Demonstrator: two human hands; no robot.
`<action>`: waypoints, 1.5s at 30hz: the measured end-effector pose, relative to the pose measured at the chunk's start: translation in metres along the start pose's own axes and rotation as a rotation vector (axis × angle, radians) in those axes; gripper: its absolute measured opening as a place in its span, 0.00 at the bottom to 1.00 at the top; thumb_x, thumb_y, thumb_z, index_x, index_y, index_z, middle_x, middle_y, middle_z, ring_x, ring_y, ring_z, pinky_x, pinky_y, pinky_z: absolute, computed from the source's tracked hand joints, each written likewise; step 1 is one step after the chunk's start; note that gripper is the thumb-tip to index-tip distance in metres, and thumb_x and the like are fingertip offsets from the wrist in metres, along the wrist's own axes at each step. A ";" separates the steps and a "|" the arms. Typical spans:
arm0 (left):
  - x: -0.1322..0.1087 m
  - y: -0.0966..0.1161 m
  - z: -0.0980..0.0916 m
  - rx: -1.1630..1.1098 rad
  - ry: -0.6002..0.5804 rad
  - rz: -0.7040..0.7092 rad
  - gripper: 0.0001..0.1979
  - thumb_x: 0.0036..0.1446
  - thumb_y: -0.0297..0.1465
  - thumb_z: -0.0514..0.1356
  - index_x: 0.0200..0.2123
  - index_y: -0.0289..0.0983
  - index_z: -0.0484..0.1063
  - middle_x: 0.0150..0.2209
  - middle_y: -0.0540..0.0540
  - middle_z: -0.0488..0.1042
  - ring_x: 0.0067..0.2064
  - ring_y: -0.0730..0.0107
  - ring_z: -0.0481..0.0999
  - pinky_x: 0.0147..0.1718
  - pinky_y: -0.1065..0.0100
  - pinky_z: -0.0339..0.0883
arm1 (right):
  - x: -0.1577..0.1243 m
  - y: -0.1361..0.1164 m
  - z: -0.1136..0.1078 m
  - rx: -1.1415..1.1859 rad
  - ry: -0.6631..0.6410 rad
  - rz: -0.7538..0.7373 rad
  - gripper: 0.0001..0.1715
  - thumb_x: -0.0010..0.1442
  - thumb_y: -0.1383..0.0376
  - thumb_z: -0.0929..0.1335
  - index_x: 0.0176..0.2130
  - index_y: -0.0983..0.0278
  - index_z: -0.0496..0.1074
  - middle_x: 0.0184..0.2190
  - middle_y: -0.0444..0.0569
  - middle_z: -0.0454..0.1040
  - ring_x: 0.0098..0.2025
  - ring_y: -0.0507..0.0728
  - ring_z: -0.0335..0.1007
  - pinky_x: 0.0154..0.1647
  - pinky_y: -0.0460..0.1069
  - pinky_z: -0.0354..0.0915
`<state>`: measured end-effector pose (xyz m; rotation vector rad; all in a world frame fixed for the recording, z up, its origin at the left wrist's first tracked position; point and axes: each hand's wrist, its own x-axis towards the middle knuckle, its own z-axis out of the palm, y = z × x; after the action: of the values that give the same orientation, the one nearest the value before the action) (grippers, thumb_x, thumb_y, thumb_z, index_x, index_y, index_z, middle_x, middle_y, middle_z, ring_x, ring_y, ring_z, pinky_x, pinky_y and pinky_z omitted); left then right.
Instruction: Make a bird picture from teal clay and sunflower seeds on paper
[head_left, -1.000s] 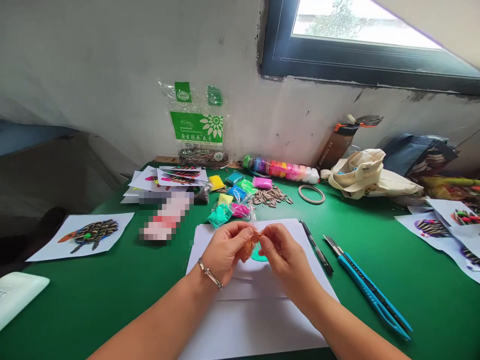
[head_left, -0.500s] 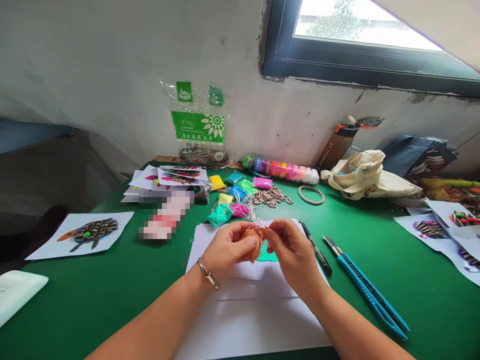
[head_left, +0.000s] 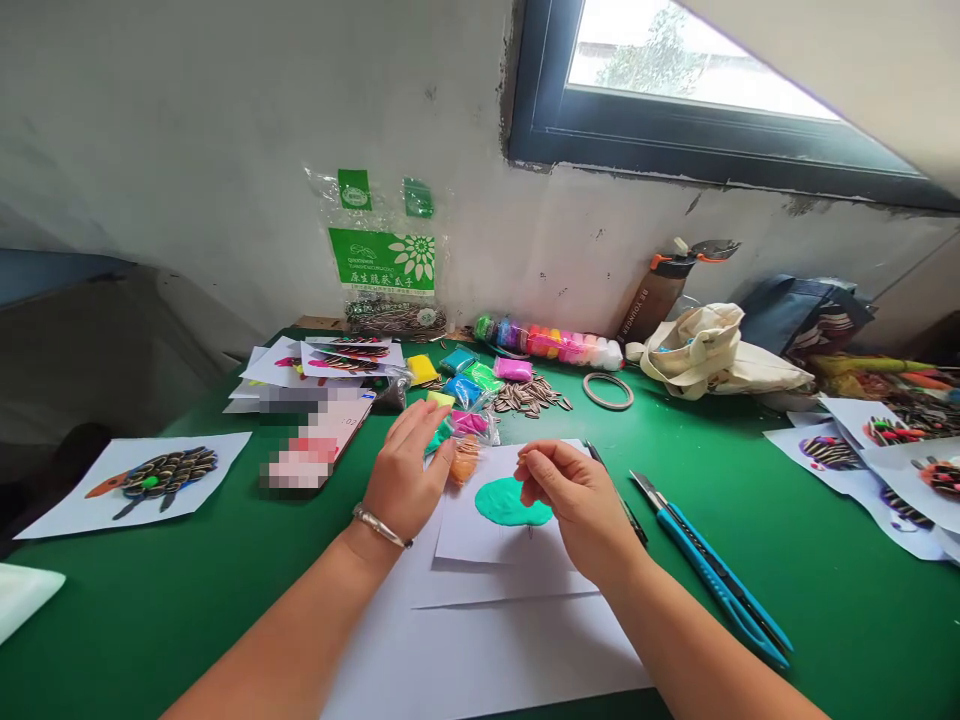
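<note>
My left hand (head_left: 407, 468) lies on the edge of a white paper sheet (head_left: 480, 545) with its fingers stretched out flat. Its fingertips rest beside a small orange clay packet (head_left: 465, 459) and a teal packet (head_left: 436, 436). My right hand (head_left: 568, 497) hovers over the same sheet with fingertips pinched together; what they pinch is too small to see. Just left of that hand, a flat turquoise-green clay patch (head_left: 508, 501) is stuck on the paper.
Coloured clay packets (head_left: 480, 378), a heap of sunflower seeds (head_left: 529, 398), a row of clay tubs (head_left: 551, 343) and a tape ring (head_left: 607, 390) lie behind. A blue utility knife (head_left: 716, 575) and a black pen (head_left: 628, 505) lie to the right. Seed pictures (head_left: 154, 475) lie on the green table (head_left: 187, 590).
Both hands held the orange clay packet together; now my left hand has moved left and set it down by the other packets. My right hand stays pinched over the paper, and the green patch is uncovered.
</note>
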<state>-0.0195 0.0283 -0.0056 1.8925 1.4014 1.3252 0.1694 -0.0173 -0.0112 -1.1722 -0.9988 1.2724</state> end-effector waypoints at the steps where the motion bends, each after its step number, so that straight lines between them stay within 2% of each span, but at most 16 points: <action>1: -0.003 0.005 0.000 -0.023 0.014 0.018 0.14 0.52 0.32 0.61 0.44 0.43 0.77 0.52 0.46 0.73 0.58 0.56 0.65 0.60 0.60 0.53 | 0.000 0.000 0.001 0.018 -0.008 0.022 0.14 0.55 0.56 0.69 0.34 0.64 0.72 0.28 0.45 0.73 0.26 0.50 0.65 0.30 0.46 0.61; 3: -0.010 0.016 0.002 -0.129 -0.051 -0.055 0.12 0.53 0.33 0.62 0.43 0.43 0.78 0.45 0.45 0.77 0.51 0.56 0.72 0.54 0.60 0.62 | -0.002 -0.001 0.002 0.046 -0.023 0.056 0.13 0.54 0.57 0.70 0.35 0.64 0.71 0.29 0.45 0.73 0.26 0.50 0.66 0.30 0.46 0.61; 5: -0.017 0.025 0.005 -0.279 -0.208 -0.197 0.13 0.53 0.34 0.62 0.42 0.41 0.78 0.41 0.44 0.78 0.43 0.58 0.76 0.45 0.62 0.69 | -0.004 -0.002 0.004 0.070 -0.048 0.074 0.13 0.54 0.57 0.71 0.36 0.63 0.70 0.29 0.45 0.74 0.26 0.50 0.66 0.30 0.47 0.62; 10: -0.024 0.034 0.016 -0.524 -0.452 -0.298 0.09 0.51 0.34 0.65 0.36 0.39 0.80 0.36 0.43 0.78 0.39 0.60 0.76 0.37 0.65 0.70 | -0.008 -0.005 0.008 0.069 -0.133 0.065 0.11 0.54 0.58 0.70 0.32 0.63 0.69 0.26 0.42 0.70 0.24 0.49 0.64 0.28 0.46 0.61; 12: -0.022 0.034 0.017 -0.597 -0.501 -0.321 0.08 0.51 0.35 0.64 0.32 0.38 0.80 0.32 0.44 0.77 0.35 0.62 0.75 0.36 0.65 0.69 | -0.009 -0.006 0.009 0.029 -0.148 0.044 0.10 0.54 0.60 0.70 0.30 0.64 0.71 0.25 0.42 0.69 0.25 0.48 0.63 0.27 0.45 0.60; 15: -0.018 0.031 0.015 -0.630 -0.454 -0.362 0.08 0.49 0.35 0.66 0.28 0.36 0.79 0.30 0.45 0.75 0.34 0.64 0.73 0.34 0.67 0.68 | -0.009 -0.007 0.009 -0.032 -0.156 0.000 0.09 0.55 0.60 0.69 0.31 0.64 0.74 0.27 0.44 0.71 0.27 0.49 0.63 0.28 0.45 0.61; 18: -0.016 0.026 0.014 -0.599 -0.420 -0.406 0.09 0.48 0.36 0.66 0.28 0.36 0.79 0.27 0.46 0.74 0.31 0.68 0.70 0.29 0.70 0.66 | -0.009 -0.008 0.007 -0.100 -0.117 -0.066 0.11 0.57 0.59 0.68 0.39 0.62 0.76 0.32 0.47 0.74 0.30 0.51 0.65 0.30 0.47 0.64; 21: -0.016 0.022 0.014 -0.605 -0.443 -0.454 0.12 0.49 0.39 0.65 0.29 0.36 0.79 0.25 0.46 0.73 0.29 0.69 0.69 0.27 0.71 0.64 | -0.011 -0.004 0.006 -0.249 -0.079 -0.261 0.11 0.58 0.61 0.67 0.41 0.59 0.76 0.35 0.49 0.74 0.34 0.53 0.68 0.33 0.49 0.66; 24: -0.018 0.020 0.016 -0.650 -0.453 -0.509 0.14 0.48 0.42 0.66 0.29 0.36 0.80 0.26 0.46 0.74 0.30 0.68 0.71 0.29 0.70 0.65 | -0.012 0.001 0.007 -0.409 -0.119 -0.468 0.12 0.60 0.66 0.65 0.41 0.58 0.77 0.35 0.49 0.73 0.36 0.54 0.69 0.37 0.50 0.66; 26: -0.019 0.020 0.017 -0.691 -0.445 -0.561 0.16 0.46 0.43 0.67 0.30 0.36 0.80 0.27 0.45 0.75 0.31 0.67 0.73 0.30 0.69 0.66 | -0.013 0.004 0.009 -0.470 -0.140 -0.539 0.15 0.61 0.68 0.63 0.44 0.58 0.76 0.36 0.50 0.72 0.36 0.54 0.69 0.37 0.50 0.66; 28: -0.020 0.020 0.017 -0.735 -0.438 -0.605 0.16 0.45 0.43 0.68 0.30 0.36 0.80 0.29 0.44 0.77 0.32 0.66 0.74 0.33 0.68 0.67 | -0.014 0.004 0.011 -0.490 -0.161 -0.528 0.17 0.61 0.68 0.63 0.46 0.58 0.75 0.36 0.51 0.71 0.37 0.54 0.69 0.37 0.50 0.66; 32: -0.014 0.019 0.012 -0.738 -0.398 -0.653 0.17 0.42 0.42 0.70 0.31 0.35 0.80 0.29 0.44 0.77 0.31 0.68 0.74 0.32 0.69 0.67 | -0.014 0.000 0.008 -0.388 -0.188 -0.292 0.17 0.59 0.64 0.65 0.49 0.56 0.73 0.37 0.48 0.71 0.31 0.51 0.65 0.32 0.48 0.65; 36: -0.002 0.015 0.001 -0.767 -0.231 -0.704 0.17 0.38 0.39 0.72 0.29 0.34 0.79 0.26 0.46 0.77 0.29 0.70 0.74 0.32 0.69 0.68 | -0.008 -0.001 0.003 -0.373 -0.075 -0.209 0.15 0.58 0.61 0.66 0.45 0.60 0.74 0.36 0.48 0.73 0.31 0.52 0.67 0.32 0.48 0.64; 39: 0.005 0.013 -0.006 -0.805 -0.122 -0.717 0.17 0.37 0.39 0.72 0.29 0.33 0.78 0.24 0.47 0.76 0.28 0.71 0.74 0.31 0.70 0.69 | 0.005 -0.002 0.005 -0.610 -0.060 -0.209 0.12 0.58 0.61 0.65 0.38 0.61 0.75 0.35 0.49 0.75 0.35 0.55 0.69 0.36 0.50 0.64; 42: 0.007 0.012 -0.009 -0.811 -0.091 -0.702 0.17 0.37 0.39 0.72 0.29 0.33 0.77 0.24 0.47 0.76 0.28 0.72 0.73 0.31 0.71 0.69 | 0.023 -0.007 0.016 -0.993 -0.124 -0.278 0.11 0.59 0.60 0.64 0.38 0.60 0.75 0.34 0.49 0.75 0.34 0.57 0.68 0.34 0.50 0.60; 45: 0.008 0.010 -0.010 -0.782 -0.067 -0.655 0.18 0.37 0.39 0.72 0.28 0.33 0.77 0.23 0.47 0.76 0.28 0.72 0.73 0.31 0.70 0.69 | 0.040 -0.010 0.032 -1.202 -0.078 -0.330 0.10 0.57 0.59 0.66 0.35 0.62 0.73 0.33 0.51 0.75 0.36 0.58 0.67 0.33 0.49 0.56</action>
<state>-0.0234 0.0299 0.0098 0.8560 1.0830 1.1915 0.1421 0.0257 0.0008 -1.7077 -2.0333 0.3644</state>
